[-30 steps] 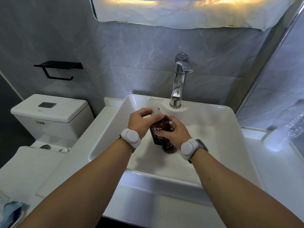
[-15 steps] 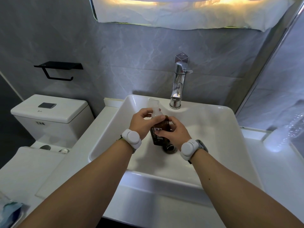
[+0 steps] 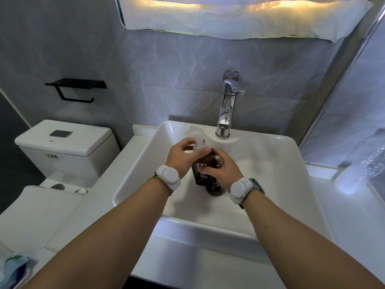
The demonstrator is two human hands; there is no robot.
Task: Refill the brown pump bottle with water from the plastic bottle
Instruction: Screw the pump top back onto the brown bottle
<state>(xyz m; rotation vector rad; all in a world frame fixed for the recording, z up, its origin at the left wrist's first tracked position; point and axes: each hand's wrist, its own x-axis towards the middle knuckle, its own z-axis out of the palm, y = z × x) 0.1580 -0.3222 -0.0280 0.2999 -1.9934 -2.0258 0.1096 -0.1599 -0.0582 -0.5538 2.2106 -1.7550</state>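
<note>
- I count one brown pump bottle (image 3: 203,171), upright in the sink (image 3: 270,163), and one plastic bottle (image 3: 367,163), blurred, far right.
- My right hand (image 3: 224,168) grips the brown bottle's body, and my left hand (image 3: 182,157) pinches its pump head (image 3: 199,140).
- The drain (image 3: 216,189) is half hidden.
- The pump head sits higher than a second ago.

Warm light glowed along the top of the cloth-covered wall mirror (image 3: 229,19); the room below was dim and bluish. The white ceramic basin (image 3: 270,163) showed soft glare. Edges bowed with wide-angle distortion, and the translucent white pump head (image 3: 198,139) was blurred.
</note>
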